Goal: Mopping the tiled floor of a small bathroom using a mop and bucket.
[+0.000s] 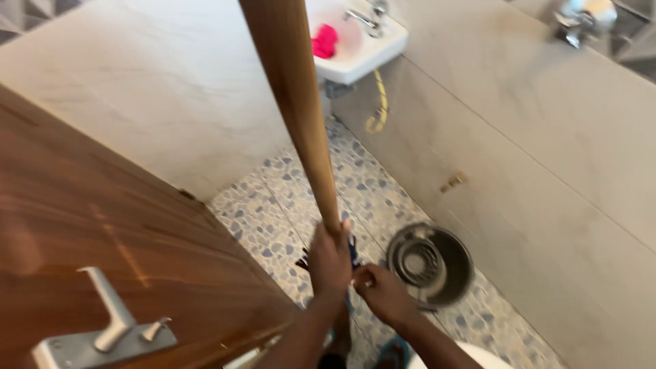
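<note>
1. The pole (301, 109) rises through the middle, from the hands up past the top edge; the left hand (329, 260) grips it at its low end; the right hand (383, 292) sits just right of it and nearer.
2. The bucket (430, 263) stands on the floor (273, 219) right of the hands, near the right wall (547, 191).
3. The door (102, 239) fills the near left; its handle (109, 328) lies at the near edge.
4. The sink (362, 41) hangs far off, behind the pole; a cloth (324, 41) lies in it; a tap (365, 19) stands on its far rim.
</note>
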